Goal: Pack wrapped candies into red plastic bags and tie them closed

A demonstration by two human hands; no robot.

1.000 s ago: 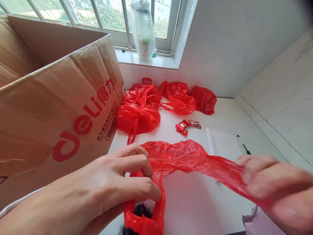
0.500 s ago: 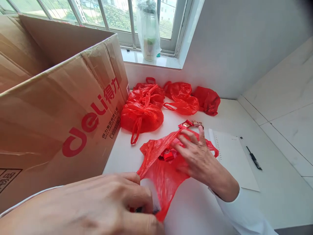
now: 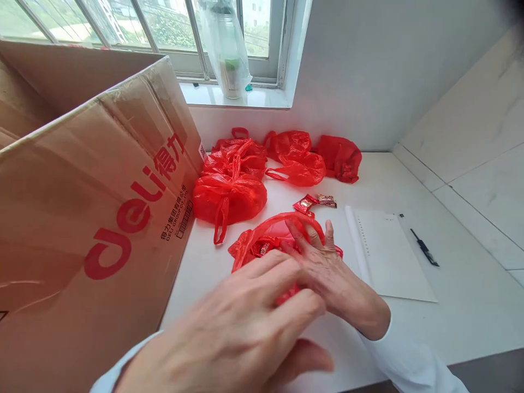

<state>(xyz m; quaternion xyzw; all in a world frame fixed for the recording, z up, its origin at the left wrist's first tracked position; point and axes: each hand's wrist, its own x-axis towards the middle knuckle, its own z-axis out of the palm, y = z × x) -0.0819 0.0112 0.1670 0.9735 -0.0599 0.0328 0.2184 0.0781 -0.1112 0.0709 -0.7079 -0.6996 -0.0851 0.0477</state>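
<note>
A red plastic bag (image 3: 262, 240) with wrapped candies inside lies on the white counter (image 3: 409, 180) in front of me. My right hand (image 3: 327, 267) rests on the bag, fingers spread across its handle loop. My left hand (image 3: 245, 322) hovers close to the camera over the bag's near part, fingers extended; whether it pinches any plastic is hidden. Two loose red-wrapped candies (image 3: 313, 202) lie just behind the bag.
A large brown cardboard box (image 3: 94, 196) with red lettering stands at the left. Several tied red bags (image 3: 229, 194) sit against the back wall. A white notebook (image 3: 385, 251) and black pen (image 3: 423, 246) lie at the right. A bagged jar (image 3: 227, 54) stands on the windowsill.
The bag was stretched out between both hands, then gathered. My right hand moved onto it on the counter, and my left hand lifted from its near corner to hover above.
</note>
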